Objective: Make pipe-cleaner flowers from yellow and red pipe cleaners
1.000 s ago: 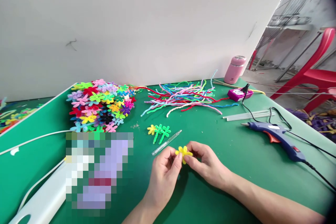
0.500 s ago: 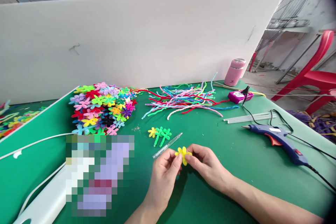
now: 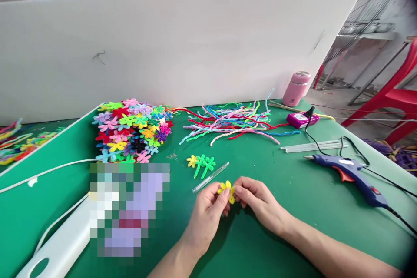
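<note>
yellow fuzzy flower (image 3: 228,185) sits just your side of the clear pen (image 3: 210,177). your left hand (image 3: 208,213) is pinching it, your right hand (image 3: 264,206) nips the side away from the pen. probably light, soft, bendy, so grip near the middle. petals fan outward, no clear long axis.

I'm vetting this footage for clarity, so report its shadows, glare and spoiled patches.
Head view: a shadow darkens the table beneath the left hand and right hand; head view: the table pales toward its right edge; head view: coarse pixel blocks obscure part of the lower left; head view: the right corners go black.
</note>
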The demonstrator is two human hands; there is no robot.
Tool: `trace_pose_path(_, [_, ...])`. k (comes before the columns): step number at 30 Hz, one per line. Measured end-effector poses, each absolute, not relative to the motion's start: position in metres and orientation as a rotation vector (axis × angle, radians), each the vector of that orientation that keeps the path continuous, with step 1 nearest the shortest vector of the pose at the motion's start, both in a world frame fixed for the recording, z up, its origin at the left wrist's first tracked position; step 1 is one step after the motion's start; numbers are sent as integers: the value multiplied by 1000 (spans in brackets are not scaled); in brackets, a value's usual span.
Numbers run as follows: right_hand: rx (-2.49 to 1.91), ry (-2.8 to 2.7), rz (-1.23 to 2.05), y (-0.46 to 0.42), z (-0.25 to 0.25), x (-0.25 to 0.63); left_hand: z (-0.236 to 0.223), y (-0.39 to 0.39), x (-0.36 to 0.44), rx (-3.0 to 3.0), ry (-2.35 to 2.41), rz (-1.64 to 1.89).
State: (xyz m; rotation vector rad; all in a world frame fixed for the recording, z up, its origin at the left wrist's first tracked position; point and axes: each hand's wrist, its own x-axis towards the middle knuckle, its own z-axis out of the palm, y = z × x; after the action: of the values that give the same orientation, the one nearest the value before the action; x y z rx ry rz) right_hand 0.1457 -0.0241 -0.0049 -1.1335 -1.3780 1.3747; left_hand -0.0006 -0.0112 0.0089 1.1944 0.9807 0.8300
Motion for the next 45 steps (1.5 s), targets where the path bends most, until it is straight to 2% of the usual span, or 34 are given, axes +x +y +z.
trace_pose_path(12, [-1120, -1391, 1348, -22, -2, 147, 12, -11, -2, 1212, 950, 761])
trace_pose_path(32, [-1217, -1401, 1271, -24, 4, 144, 11, -14, 1, 1315, 1074, 874])
trace_pose_path(45, [-1252, -1434, 1030, -23, -4, 145, 8, -10, 1, 946, 898, 966])
